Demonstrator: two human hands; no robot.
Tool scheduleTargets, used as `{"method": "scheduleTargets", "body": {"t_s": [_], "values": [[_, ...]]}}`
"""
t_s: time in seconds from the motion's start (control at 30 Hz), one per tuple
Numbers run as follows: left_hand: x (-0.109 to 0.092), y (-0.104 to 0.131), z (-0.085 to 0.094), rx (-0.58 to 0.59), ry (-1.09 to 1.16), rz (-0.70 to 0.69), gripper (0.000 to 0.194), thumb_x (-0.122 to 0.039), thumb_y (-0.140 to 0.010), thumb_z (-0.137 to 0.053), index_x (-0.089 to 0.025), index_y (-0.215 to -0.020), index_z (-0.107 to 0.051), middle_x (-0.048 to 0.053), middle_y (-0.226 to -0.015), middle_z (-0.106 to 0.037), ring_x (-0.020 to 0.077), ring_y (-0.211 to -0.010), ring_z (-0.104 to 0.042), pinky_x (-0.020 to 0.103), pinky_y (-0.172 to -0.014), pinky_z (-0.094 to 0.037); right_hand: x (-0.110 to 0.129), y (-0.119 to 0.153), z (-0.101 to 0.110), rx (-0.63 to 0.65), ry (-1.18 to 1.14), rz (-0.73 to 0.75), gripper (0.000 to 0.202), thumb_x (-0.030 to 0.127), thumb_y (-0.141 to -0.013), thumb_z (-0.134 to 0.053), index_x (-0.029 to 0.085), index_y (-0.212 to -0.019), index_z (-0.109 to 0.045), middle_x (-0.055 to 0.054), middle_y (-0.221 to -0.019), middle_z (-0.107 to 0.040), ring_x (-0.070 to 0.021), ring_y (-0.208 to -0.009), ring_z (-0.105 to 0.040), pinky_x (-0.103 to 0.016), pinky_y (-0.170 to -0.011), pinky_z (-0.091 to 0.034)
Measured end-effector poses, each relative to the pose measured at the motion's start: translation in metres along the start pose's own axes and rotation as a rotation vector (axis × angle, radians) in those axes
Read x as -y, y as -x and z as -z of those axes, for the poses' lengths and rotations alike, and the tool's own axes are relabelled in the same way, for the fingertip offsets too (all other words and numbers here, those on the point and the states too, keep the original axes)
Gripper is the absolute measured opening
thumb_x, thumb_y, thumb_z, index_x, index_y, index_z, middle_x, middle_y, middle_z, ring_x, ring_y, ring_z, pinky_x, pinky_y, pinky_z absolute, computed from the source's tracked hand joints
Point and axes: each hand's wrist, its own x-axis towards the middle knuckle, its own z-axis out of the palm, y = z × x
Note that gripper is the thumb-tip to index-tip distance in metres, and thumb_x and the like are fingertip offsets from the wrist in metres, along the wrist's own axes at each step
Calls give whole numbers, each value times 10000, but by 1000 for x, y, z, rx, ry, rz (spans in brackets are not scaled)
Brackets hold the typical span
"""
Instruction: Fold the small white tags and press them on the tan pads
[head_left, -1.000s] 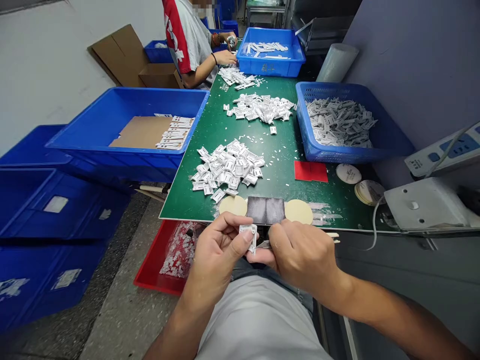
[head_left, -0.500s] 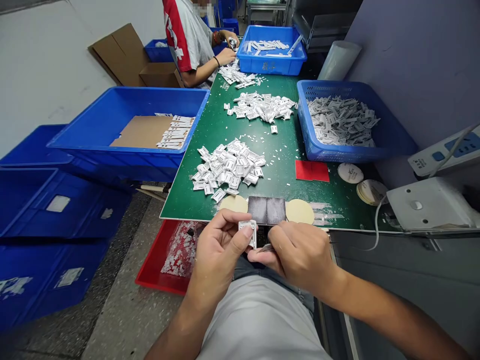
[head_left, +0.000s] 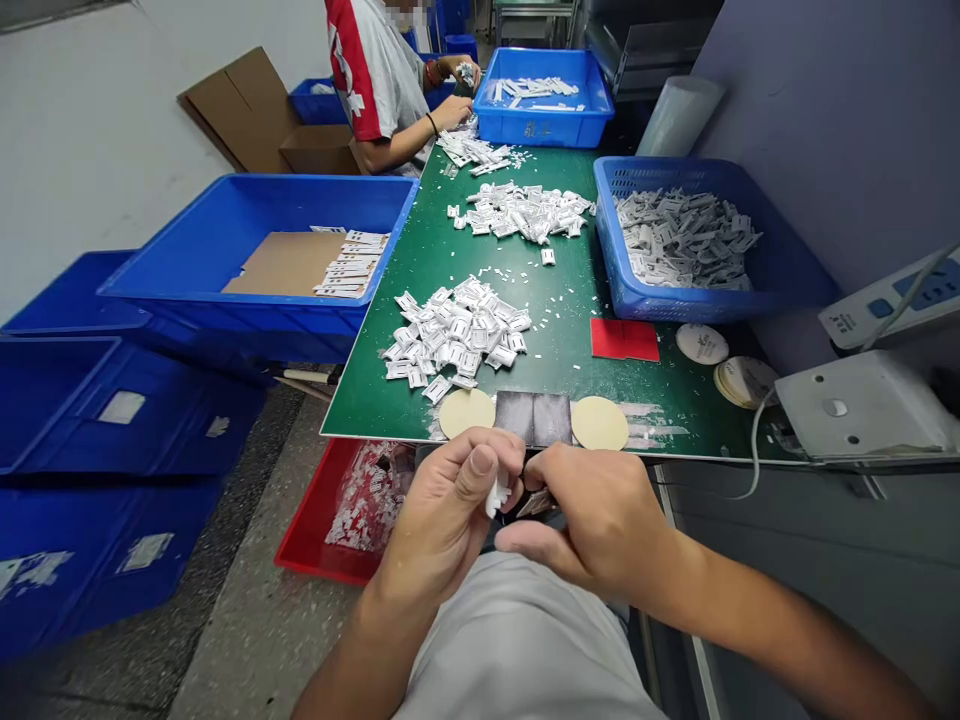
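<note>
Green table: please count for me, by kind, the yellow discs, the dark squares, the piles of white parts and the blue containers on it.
Yellow discs: 2
Dark squares: 2
Piles of white parts: 3
Blue containers: 2
Total: 9

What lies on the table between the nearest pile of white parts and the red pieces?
Mostly bare green tabletop, with a few small white scraps, lies between the nearest pile and the red pieces, as the head view shows.
</note>
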Motion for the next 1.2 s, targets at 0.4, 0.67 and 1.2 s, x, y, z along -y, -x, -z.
{"method": "scheduleTargets", "body": {"t_s": [0.4, 0.67, 1.2], "values": [[5, 3, 3, -110, -233, -92, 281, -438, -885, -637, -198, -749, -693, 20, -791, -561, 143, -761, -490, 257, -718, -390, 3, -4, -5, -128, 495, 91, 617, 671, -954, -253, 200, -648, -510, 6, -530, -442, -153, -507, -330, -315, -526, -172], [4, 4, 1, -137, -259, -75, 292, -460, -877, -636, -209, -734, -682, 24, -788, -557, 150, -749, -487, 269, -701, -398, 3, -5, -3, -116, 508, 104, 596, 636, -978, -259, 204, -639, -492, 3, -536, -429, -155, -517, -301, -325, -537, -159], [5, 3, -2, -188, -251, -66, 315, -484, -838, -677, -195, -715, -687, 31, -783, -572, 153, -757, -501, 268, -700, -415, 3, -3, -7, -122, 535, 98, 584, 572, -1013, -223, 209, -613, -446, 7, -524, -406, -150, -502, -266, -327, -539, -151]]}}
